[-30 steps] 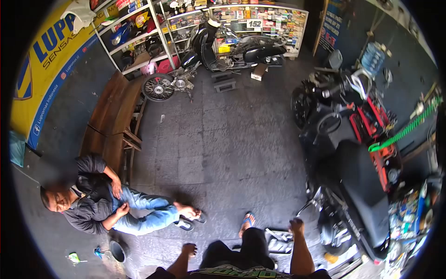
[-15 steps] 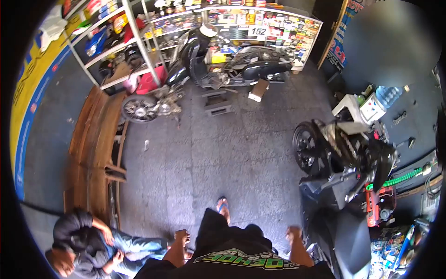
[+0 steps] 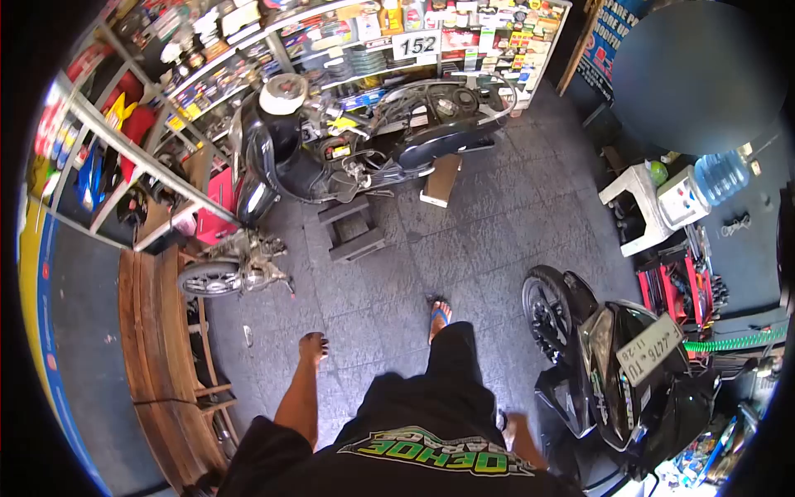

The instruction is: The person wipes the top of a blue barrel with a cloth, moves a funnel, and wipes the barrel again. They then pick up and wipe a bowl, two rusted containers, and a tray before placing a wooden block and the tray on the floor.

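My left hand (image 3: 313, 348) hangs forward over the floor with its fingers loosely curled in, and nothing shows in it. My right hand (image 3: 515, 427) is low by my hip, smeared by motion; a small dark and pale shape lies at its inner edge, and I cannot tell whether the hand holds it. A black motorcycle (image 3: 609, 364) with a number plate stands to the right of that hand. My foot in a blue-strapped flip-flop (image 3: 440, 316) is set forward on the dark tiled floor (image 3: 373, 294).
A wooden bench (image 3: 153, 348) runs along the left. Ahead are a partly dismantled scooter (image 3: 286, 153), a wheel assembly (image 3: 211, 278), a dark step stand (image 3: 352, 232) and a cardboard box (image 3: 440, 180) before stocked shelves. A white stool (image 3: 638, 211) and red tool cabinet (image 3: 675, 286) stand right.
I have moved forward, and the scooter and stand appear nearer. My left hand has swung forward, my right hand back. The seated person at lower left has left the view.
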`<state>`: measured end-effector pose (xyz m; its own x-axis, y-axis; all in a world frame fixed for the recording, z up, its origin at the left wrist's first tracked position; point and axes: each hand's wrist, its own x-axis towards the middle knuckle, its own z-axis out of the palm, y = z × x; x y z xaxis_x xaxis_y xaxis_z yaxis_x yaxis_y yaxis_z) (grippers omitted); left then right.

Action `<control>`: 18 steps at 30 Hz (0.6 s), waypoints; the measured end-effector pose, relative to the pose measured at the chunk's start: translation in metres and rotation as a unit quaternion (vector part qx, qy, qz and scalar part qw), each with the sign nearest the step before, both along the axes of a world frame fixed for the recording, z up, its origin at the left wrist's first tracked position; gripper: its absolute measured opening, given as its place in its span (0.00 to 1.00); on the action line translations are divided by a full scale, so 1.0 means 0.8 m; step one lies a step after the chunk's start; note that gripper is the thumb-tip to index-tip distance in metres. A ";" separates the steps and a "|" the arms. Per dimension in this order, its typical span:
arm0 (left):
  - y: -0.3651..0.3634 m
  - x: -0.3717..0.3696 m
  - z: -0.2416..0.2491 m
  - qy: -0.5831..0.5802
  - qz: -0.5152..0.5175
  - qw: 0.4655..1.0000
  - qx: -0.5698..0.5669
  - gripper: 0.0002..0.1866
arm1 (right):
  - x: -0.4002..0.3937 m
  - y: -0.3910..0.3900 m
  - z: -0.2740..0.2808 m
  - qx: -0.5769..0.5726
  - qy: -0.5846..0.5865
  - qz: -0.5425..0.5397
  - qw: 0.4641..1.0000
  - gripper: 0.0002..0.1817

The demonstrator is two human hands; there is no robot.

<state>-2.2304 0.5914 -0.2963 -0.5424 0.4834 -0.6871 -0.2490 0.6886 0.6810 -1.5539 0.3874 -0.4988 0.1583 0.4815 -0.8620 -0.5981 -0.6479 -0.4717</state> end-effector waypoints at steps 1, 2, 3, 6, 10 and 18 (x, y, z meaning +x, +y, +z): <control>0.031 0.006 0.007 -0.029 0.002 0.999 -0.016 0.16 | -0.011 0.106 0.048 -0.016 -0.110 0.123 0.986 0.10; 0.060 0.012 0.015 -0.034 -0.023 0.999 -0.013 0.15 | -0.025 0.219 0.104 -0.043 -0.219 0.240 0.945 0.12; 0.080 0.012 0.020 -0.036 -0.027 0.999 -0.024 0.15 | -0.039 0.314 0.156 0.018 -0.228 0.184 0.956 0.12; 0.149 0.005 0.037 -0.015 -0.058 0.998 -0.020 0.13 | -0.076 0.555 0.310 0.197 -0.260 0.179 0.928 0.09; 0.226 -0.056 0.026 -0.027 -0.079 0.991 -0.108 0.10 | -0.132 0.718 0.395 0.218 -0.326 0.060 0.918 0.12; 0.433 -0.211 0.098 0.035 -0.370 0.895 -0.248 0.08 | -0.274 0.582 0.199 -0.042 -0.420 0.150 0.894 0.19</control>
<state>-2.3995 0.9376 -0.2176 -0.2492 0.3733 -0.8936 0.4309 0.8691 0.2429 -1.7730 0.8528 -0.3395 0.6410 0.5505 -0.5349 0.1508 -0.7736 -0.6154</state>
